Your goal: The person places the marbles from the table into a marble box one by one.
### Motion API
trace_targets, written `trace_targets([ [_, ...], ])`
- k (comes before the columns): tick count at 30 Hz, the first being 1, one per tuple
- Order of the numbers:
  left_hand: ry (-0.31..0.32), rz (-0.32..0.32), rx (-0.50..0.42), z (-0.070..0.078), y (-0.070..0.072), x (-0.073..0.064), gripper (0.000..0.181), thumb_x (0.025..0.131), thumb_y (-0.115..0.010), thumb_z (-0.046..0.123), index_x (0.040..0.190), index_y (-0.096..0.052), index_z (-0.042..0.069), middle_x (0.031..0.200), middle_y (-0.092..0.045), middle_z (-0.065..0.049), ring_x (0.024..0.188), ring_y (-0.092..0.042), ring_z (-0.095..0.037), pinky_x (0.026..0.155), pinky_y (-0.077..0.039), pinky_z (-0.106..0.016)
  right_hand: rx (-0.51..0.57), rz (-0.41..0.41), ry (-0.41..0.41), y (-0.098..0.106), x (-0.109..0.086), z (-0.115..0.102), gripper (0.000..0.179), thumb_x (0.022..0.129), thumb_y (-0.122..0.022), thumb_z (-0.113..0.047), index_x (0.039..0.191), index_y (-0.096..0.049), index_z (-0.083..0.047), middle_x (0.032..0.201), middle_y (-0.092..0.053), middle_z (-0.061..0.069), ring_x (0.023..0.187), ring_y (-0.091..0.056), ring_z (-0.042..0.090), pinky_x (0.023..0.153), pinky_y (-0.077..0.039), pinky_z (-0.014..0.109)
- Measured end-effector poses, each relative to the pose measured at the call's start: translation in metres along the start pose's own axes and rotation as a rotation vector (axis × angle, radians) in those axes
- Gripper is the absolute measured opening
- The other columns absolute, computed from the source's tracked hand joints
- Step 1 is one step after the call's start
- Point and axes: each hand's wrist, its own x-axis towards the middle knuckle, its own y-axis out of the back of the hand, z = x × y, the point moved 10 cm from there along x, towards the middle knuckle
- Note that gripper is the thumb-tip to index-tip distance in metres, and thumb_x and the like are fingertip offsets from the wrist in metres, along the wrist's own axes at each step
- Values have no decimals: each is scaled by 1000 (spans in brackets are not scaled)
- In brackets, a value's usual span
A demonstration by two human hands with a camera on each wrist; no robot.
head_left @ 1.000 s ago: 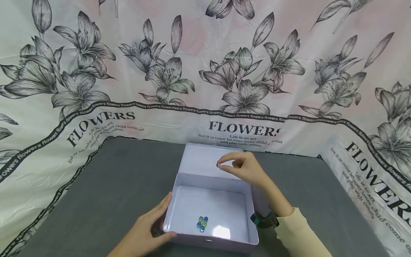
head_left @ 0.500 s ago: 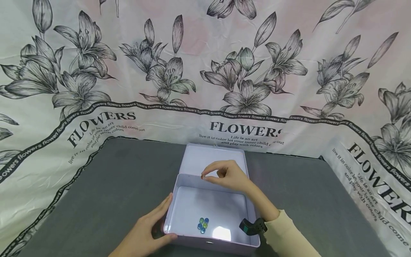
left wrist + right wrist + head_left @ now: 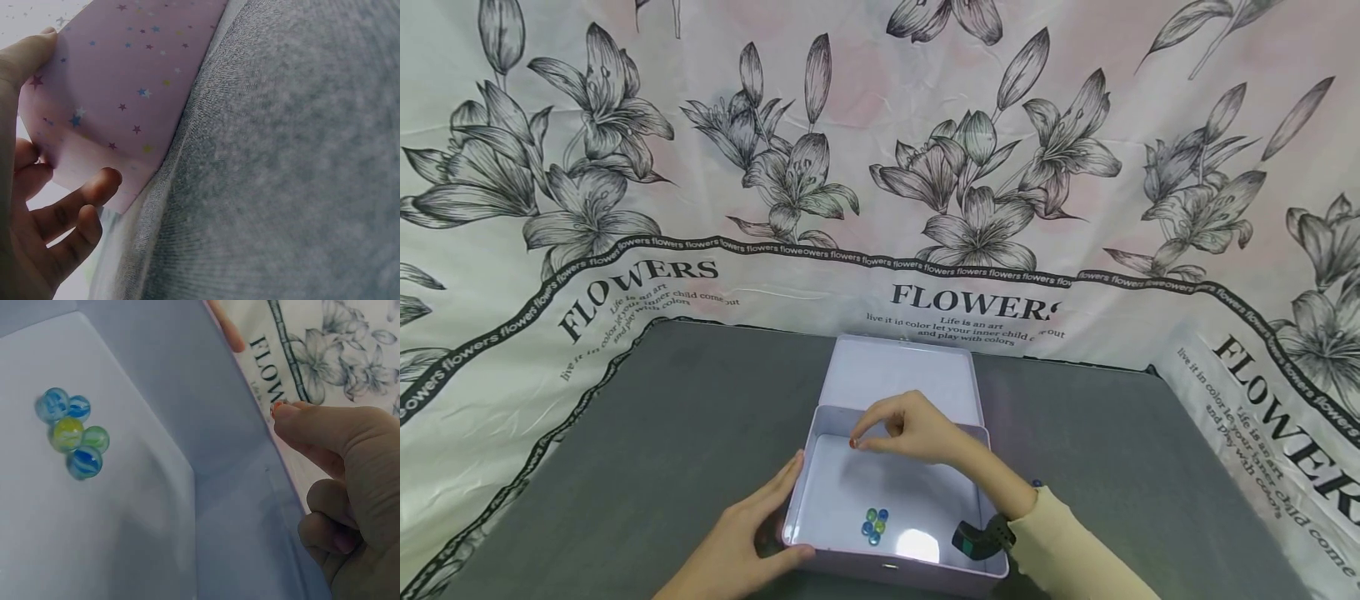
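Note:
My right hand (image 3: 910,429) pinches a small orange-red marble (image 3: 277,407) between thumb and fingertips, mostly covered by them. It is over the back part of an open, shallow tin box (image 3: 895,479). Several blue, green and yellow glass marbles (image 3: 874,527) lie together on the box floor near its front left. My left hand (image 3: 737,529) holds the box at its front left corner, thumb at the front and fingers along the left side. Up close in the left wrist view, the outer wall (image 3: 112,75) is pink with printed stars.
The box lid (image 3: 898,375) is folded back behind it on the grey tabletop (image 3: 715,400). Right of the box, a small dark blue thing (image 3: 1036,482) shows beside the right sleeve (image 3: 1075,542). A flower-printed sheet (image 3: 820,283) hangs behind.
My right hand has moved left, down and nearer with the marble, from over the lid to over the box interior. The left hand and the marbles in the box have stayed put.

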Motion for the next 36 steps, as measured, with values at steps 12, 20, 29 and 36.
trace_targets([
  [12, 64, -47, -44, -5, -4, 1, 99, 76, -74, 63, 157, -24, 37, 159, -22, 23, 143, -32, -7, 112, -38, -44, -57, -230, -84, -43, -5, 42, 10, 86, -78, -16, 96, -79, -18, 95, -75, -11, 45, -30, 2, 44, -27, 15],
  [20, 87, -46, -43, -7, -4, 1, 98, 76, -74, 64, 156, -24, 39, 158, -22, 23, 143, -32, -9, 111, -38, -47, -186, -355, -194, -61, -13, 61, 8, 84, -79, -18, 91, -80, -21, 89, -74, -20, 43, -35, -3, 43, -30, 12],
  [29, 75, -51, -56, -6, -3, 1, 98, 77, -74, 63, 156, -24, 38, 159, -21, 24, 144, -30, -8, 112, -37, -47, -178, -297, -191, -52, -9, 61, 17, 82, -81, -21, 99, -79, -18, 95, -75, -14, 39, -33, -2, 44, -34, 13],
  [36, 45, -31, -38, -3, -1, 0, 97, 77, -74, 62, 157, -25, 35, 159, -22, 23, 143, -30, -7, 111, -39, -46, -135, -213, -153, -34, -5, 45, 18, 84, -80, -19, 101, -78, -15, 100, -75, -9, 44, -29, -1, 44, -30, 15],
])
